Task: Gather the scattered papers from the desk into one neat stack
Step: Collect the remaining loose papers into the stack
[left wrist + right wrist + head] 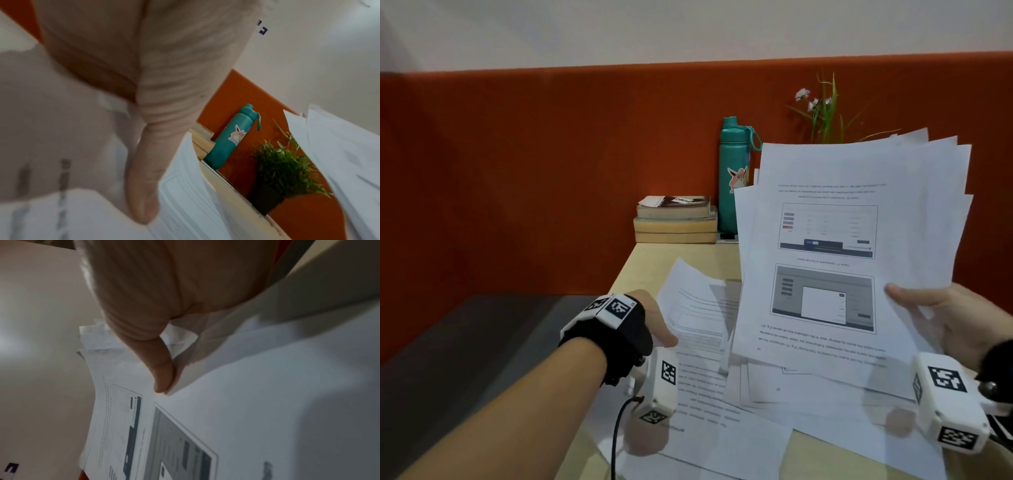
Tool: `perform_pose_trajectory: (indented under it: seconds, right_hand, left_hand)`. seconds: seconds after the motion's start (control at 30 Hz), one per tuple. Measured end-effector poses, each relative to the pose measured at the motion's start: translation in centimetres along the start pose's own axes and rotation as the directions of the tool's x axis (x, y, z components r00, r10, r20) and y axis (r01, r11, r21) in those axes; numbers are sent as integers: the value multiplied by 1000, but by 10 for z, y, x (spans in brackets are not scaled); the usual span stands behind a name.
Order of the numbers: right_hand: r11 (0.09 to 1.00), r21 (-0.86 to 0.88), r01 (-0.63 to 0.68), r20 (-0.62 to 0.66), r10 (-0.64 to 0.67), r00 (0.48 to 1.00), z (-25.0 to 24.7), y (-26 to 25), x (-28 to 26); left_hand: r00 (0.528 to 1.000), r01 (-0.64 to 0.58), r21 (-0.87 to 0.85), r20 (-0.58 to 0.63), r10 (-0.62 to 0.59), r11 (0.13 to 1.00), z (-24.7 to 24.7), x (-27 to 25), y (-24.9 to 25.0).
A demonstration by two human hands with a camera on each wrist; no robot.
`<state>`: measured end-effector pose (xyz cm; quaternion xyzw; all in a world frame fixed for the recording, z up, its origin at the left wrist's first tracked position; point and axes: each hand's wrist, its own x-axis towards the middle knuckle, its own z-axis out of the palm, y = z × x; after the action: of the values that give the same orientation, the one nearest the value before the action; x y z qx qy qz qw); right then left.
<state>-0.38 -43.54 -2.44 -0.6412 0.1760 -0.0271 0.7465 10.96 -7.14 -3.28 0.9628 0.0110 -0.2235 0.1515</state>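
Now | right hand (941, 318) grip pinches fanned paper sheaf (835, 240) | left hand (650, 322) grip pinches curled sheet (698, 308)

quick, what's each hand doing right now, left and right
Left hand: grips the edge of a lifted sheet above the desk.
Right hand: holds up a fanned bunch of papers, thumb on the front page.
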Motion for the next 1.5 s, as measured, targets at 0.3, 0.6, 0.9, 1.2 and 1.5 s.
perform_pose_trajectory:
  seconds: [0.3,0.6,0.9,1.2,1.5]
  right_hand:
    - [999,32,-30,-96,33,995,7,5,-1]
    - [999,-30,33,-194,-38,980,14,18,11]
    - [995,-17,93,-188,-95,978,49,13,16]
    - [982,-110,150,-37,-155,987,75,3,13]
    - [970,75,232,-33,-230,973,92,3,6]
  left_hand:
    - [1000,6,-135,-17,-8,991,-16,-11,-10]
    - [880,-333,-569,-474,32,752,-82,-33,-15]
    - [820,-562,-715,-549,163,415,-110,-68,15]
    - [903,-428,-772,-342,261,470,-25,-27,48]
    - [909,-332,-870,-193,369,364,-5,-15,53]
